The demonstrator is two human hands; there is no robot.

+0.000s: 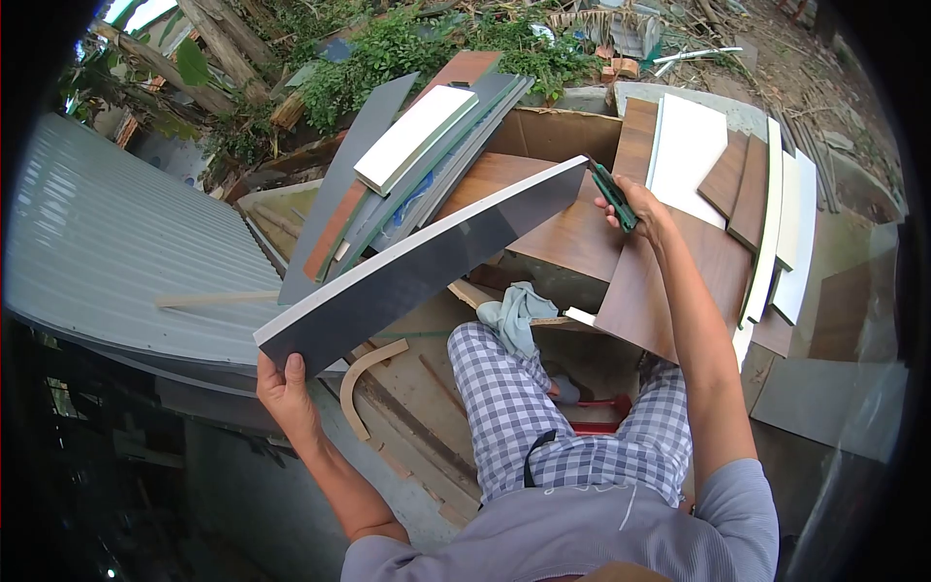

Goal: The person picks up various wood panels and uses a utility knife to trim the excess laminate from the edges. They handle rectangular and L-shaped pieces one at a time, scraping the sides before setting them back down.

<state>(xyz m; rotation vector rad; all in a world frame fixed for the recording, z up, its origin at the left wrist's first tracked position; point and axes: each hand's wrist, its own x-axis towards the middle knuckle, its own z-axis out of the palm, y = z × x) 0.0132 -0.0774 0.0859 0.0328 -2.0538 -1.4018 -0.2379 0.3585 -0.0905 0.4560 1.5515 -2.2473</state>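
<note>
A long dark grey board (pixel 427 267) with a white edge slants across the view, raised above my lap. My left hand (pixel 288 388) grips its lower left end, thumb on the dark face. In my right hand (pixel 635 209) is a green utility knife (pixel 613 197), fingers wrapped round its handle. The knife's tip is right at the board's upper right corner. Below the board, a pale blue-grey cloth (pixel 521 315) drapes over my knee and a wooden edge.
Stacked grey and white boards (pixel 417 145) lean beyond the held board. Wood-grain panels (pixel 640 291) and white strips (pixel 766 223) lie to the right. Corrugated metal sheeting (pixel 145 223) spans the left. A curved wooden strip (pixel 354 383) lies on the ground, near a red stool (pixel 599 417) beneath me.
</note>
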